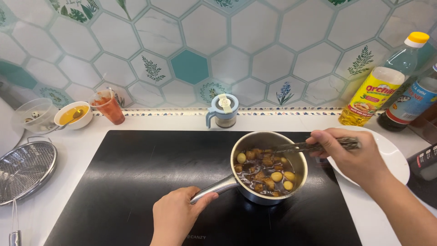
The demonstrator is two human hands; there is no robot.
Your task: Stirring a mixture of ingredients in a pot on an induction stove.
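Saucepan time: a small shiny steel saucepan [298, 166] sits on the right half of a flat black glass cooktop [136, 182], filled with dark brown sauce, brown meat chunks and little pale round eggs. Left hand [175, 214] is wrapped around the end of the pan's long metal handle, fingers closed on it, down at the near edge of the cooktop. Right hand [348, 157] comes in from the right and pinches a pair of dark patterned chopsticks [300, 146], tips poking over the pan's far rim into the food. Just under that hand there's a plain white round plate [396, 159] on the white counter, right beside the cooktop. Behind the pan, near the hexagon-tile wall, stands a small glass jar with a pale blue lid and handle [223, 111]. Off to the back right: a clear bottle of yellow oil with a yellow cap [382, 84] and a darker sauce bottle [407, 107] touching or almost touching it. Back left has a white bowl of orange liquid with a spoon [73, 115], a clear plastic cup smeared red [108, 107], and a clear tub [34, 116]. Far left, a steel mesh strainer [25, 168] lies flat.
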